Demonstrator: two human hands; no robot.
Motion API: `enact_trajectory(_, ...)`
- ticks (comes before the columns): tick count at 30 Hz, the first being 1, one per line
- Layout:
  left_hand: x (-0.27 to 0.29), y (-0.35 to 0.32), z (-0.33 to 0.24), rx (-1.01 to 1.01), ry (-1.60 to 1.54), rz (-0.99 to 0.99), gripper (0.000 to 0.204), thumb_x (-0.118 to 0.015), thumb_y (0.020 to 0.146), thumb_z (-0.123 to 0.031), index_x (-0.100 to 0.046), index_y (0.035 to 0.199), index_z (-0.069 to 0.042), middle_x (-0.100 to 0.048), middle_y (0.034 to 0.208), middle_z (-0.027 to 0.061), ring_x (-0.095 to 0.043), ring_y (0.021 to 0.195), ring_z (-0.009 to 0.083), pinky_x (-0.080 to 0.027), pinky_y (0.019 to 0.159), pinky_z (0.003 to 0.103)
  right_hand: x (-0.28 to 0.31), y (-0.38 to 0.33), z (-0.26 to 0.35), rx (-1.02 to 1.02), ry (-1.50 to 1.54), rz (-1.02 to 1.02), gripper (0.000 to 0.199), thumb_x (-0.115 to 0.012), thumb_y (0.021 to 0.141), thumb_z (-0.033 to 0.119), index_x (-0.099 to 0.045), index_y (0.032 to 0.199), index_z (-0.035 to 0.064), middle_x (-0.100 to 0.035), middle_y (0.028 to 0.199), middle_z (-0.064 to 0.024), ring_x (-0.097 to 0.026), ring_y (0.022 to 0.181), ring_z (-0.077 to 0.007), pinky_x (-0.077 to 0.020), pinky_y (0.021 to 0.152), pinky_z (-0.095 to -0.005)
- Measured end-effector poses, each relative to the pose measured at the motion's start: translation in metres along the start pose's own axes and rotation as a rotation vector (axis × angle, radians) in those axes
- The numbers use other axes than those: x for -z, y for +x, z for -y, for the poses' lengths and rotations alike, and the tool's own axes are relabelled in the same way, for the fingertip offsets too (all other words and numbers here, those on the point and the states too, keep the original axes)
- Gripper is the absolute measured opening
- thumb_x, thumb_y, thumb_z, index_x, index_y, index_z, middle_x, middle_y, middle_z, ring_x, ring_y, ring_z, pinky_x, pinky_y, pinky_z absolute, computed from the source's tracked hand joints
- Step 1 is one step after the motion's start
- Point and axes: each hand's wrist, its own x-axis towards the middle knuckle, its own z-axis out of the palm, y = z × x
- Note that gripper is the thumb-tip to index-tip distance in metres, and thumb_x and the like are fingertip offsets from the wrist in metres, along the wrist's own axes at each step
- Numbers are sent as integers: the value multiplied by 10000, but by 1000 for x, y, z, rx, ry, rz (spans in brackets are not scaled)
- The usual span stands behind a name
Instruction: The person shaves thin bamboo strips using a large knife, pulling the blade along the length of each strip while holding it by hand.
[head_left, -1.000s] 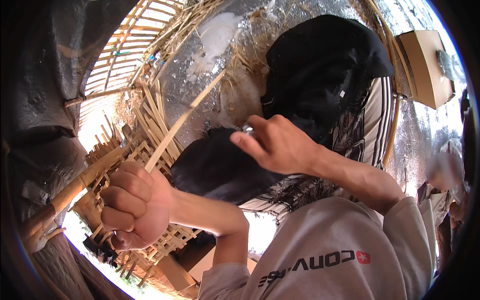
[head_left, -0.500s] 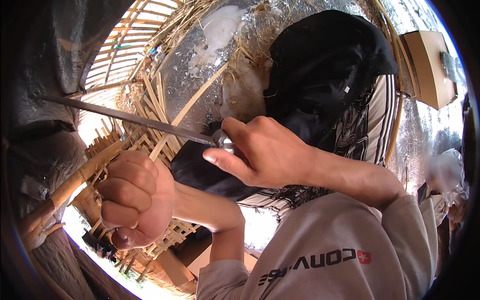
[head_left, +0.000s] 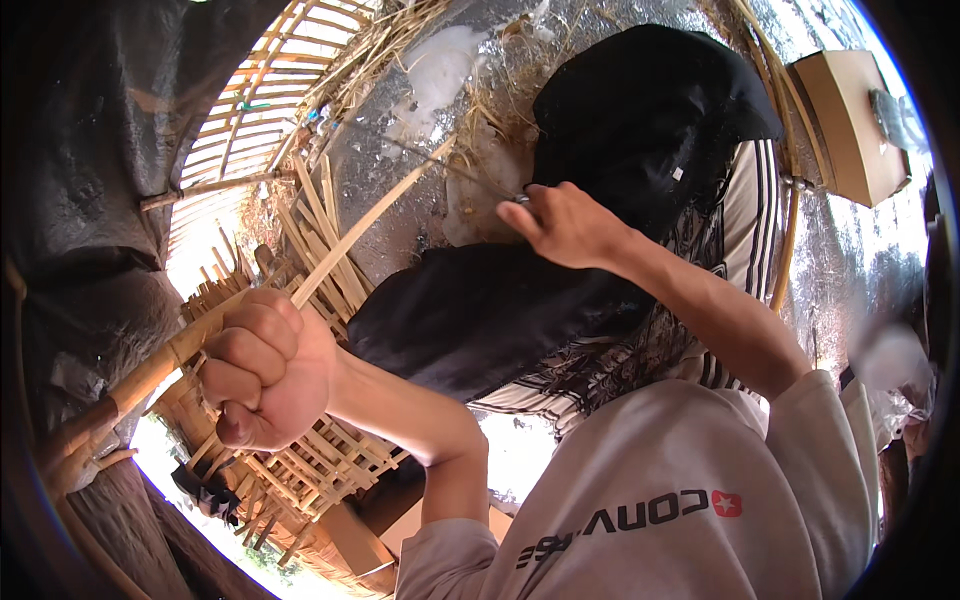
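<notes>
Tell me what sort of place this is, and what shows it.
Probably a makeshift woodworking or bamboo-working shelter: a tan slatted openwork panel, a crisscrossed stack of pale wooden-looking strips, and a long, flat, pale wooden-looking strip in the left hand.

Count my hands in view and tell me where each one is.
2: the left hand is on the left, closed around a strip; the right hand is above and right of centre, holding a blurred blade.

The bamboo strip [head_left: 372,222] lies in the left hand [head_left: 270,368], the cloth [head_left: 650,105] over the trousers [head_left: 752,210], the cardboard box [head_left: 852,128] to their right.
</notes>
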Motion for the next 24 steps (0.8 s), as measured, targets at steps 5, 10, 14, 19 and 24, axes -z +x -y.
enact_trajectory(5, 1, 0, 3, 27, 10, 13, 348, -427, 906, -286, -297, 619, -139, -220, 525, -42, -182, 440, 66, -153, 457, 277, 0, -3, -24, 3, 95, 68, 582, -468, 986, 448, -645, 758, -58, -628, 747, -313, -637, 793, -481, -517, 744, -525)
enact_trajectory(10, 5, 5, 4, 12, -75, -23, 351, -440, 912, -290, -288, 630, -145, -221, 527, -40, -171, 452, 74, -148, 465, 283, 8, 0, -23, -305, 29, 168, 579, -453, 988, 464, -665, 809, -44, -654, 802, -303, -645, 796, -481, -528, 768, -511)
enact_trajectory(14, 7, 3, 4, 10, -117, -113, 358, -457, 902, -295, -275, 631, -148, -209, 535, -39, -159, 472, 79, -152, 483, 294, 14, 4, 1, -56, 118, 151, 573, -472, 985, 463, -661, 820, -52, -652, 747, -287, -658, 749, -457, -536, 747, -500)
enact_trajectory(19, 9, -6, -1, 31, -93, -362, 370, -482, 884, -322, -267, 637, -151, -198, 553, -40, -149, 494, 86, -158, 502, 300, -24, -1, 30, 154, 250, 4, 506, -537, 967, 425, -632, 754, -25, -636, 690, -270, -643, 704, -459, -522, 691, -514)
enact_trajectory(24, 13, -14, -6, -5, -144, -275, 367, -481, 887, -325, -270, 640, -154, -202, 554, -36, -145, 490, 88, -156, 498, 300, -25, 33, -2, -3, -48, -27, 519, -526, 984, 391, -614, 706, -39, -602, 652, -249, -618, 669, -446, -495, 636, -491)
